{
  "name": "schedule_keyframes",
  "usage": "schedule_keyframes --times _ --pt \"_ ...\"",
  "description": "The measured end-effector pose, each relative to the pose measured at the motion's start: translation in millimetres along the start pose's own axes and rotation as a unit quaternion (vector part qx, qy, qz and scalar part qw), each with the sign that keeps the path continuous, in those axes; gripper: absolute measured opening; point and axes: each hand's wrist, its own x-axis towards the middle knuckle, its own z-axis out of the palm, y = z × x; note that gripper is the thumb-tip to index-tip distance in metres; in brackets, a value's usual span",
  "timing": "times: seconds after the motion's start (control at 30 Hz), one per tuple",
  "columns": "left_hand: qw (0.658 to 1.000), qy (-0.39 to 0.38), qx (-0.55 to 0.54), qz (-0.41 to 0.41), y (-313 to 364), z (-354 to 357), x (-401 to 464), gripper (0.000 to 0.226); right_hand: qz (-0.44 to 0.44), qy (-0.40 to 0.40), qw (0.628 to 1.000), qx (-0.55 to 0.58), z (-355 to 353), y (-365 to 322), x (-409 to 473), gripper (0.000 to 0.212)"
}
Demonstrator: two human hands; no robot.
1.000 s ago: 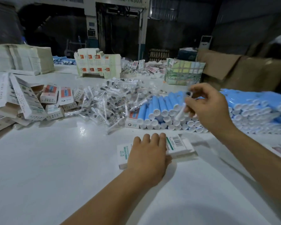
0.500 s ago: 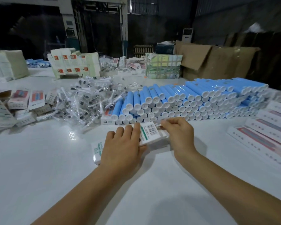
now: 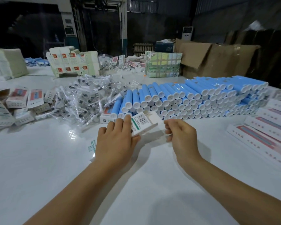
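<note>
The white table fills most of your view, and both your forearms reach in from its near edge. Toward the far right corner lies a long stack of blue tubes with their white caps facing you. Left of the stack, and touching its end, is a loose heap of clear-wrapped brush heads. Long flat boxes lie side by side along the right edge. Small printed boxes are jumbled at the left edge.

Your carton, white with a barcode and a green stripe, is near the middle of the table, just on your side of the tubes. Its far end is tilted up and open, and its near end is low by your wrist.

Your left hand grips the carton across its middle, fingers over the top and thumb at the side. Your right hand is just beside the open end and does not touch it. Its fingers are curled with the tips drawn together. Something pale and blurred shows between them, and I cannot tell whether they pinch anything.
</note>
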Motion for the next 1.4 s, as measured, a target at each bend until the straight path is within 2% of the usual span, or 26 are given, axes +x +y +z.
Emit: schedule_keyframes --times 0.17,0.27,0.47,0.6,0.7,0.77,0.83,0.97,1.07,1.2,1.3,1.37,1.4 --pt "1.000 0.011 0.008 0.000 3.5 0.8 -1.8 0.073 -0.036 -0.049 0.998 -0.025 9.1 6.2 -11.1 0.029" --pt "1.000 0.017 0.012 0.011 8.8 2.3 -4.6 0.072 -0.056 -0.065 0.995 -0.054 11.1 6.8 -14.1 0.022" --pt "0.999 0.021 0.027 0.026 15.5 1.2 -9.0 0.071 -0.081 -0.079 0.992 -0.062 9.2 4.0 -14.0 0.034" --pt "0.999 0.022 0.030 0.032 14.6 -0.3 -10.9 0.070 -0.065 -0.082 0.993 -0.060 8.2 2.8 -8.4 0.023" --pt "0.999 0.019 0.026 0.040 15.1 -0.7 -11.7 0.070 -0.054 -0.106 0.988 -0.100 6.2 5.0 0.1 0.049" --pt "0.998 0.009 0.032 0.050 16.7 0.5 -12.4 0.070 -0.059 -0.125 0.981 -0.138 6.7 3.8 2.2 0.058" --pt "0.998 0.002 0.039 0.055 18.6 0.1 -13.2 0.071 -0.064 -0.126 0.976 -0.168 7.0 1.6 1.0 0.052" --pt "0.998 0.008 0.029 0.061 21.1 -2.1 -14.5 0.068 -0.082 -0.097 0.978 -0.167 7.1 2.4 -3.6 0.019" --pt "0.997 0.023 0.032 0.070 22.7 -2.8 -16.2 0.065 -0.098 -0.097 0.973 -0.186 8.2 4.0 -6.7 0.027" --pt "0.997 0.016 0.035 0.068 23.6 -6.6 -17.1 0.067 -0.082 -0.102 0.974 -0.185 10.1 6.4 -5.8 0.022" --pt "0.998 0.004 0.037 0.057 22.5 -6.1 -16.7 0.070 -0.112 -0.111 0.965 -0.207 8.8 6.8 -3.0 0.021" --pt "0.999 0.014 0.028 0.045 20.8 -6.1 -15.3 0.070 -0.144 -0.079 0.966 -0.200 5.7 1.8 2.1 0.021" --pt "0.999 0.017 0.019 0.034 20.0 -7.1 -13.6 0.070 -0.149 -0.035 0.972 -0.175 3.5 -0.2 5.4 0.026"
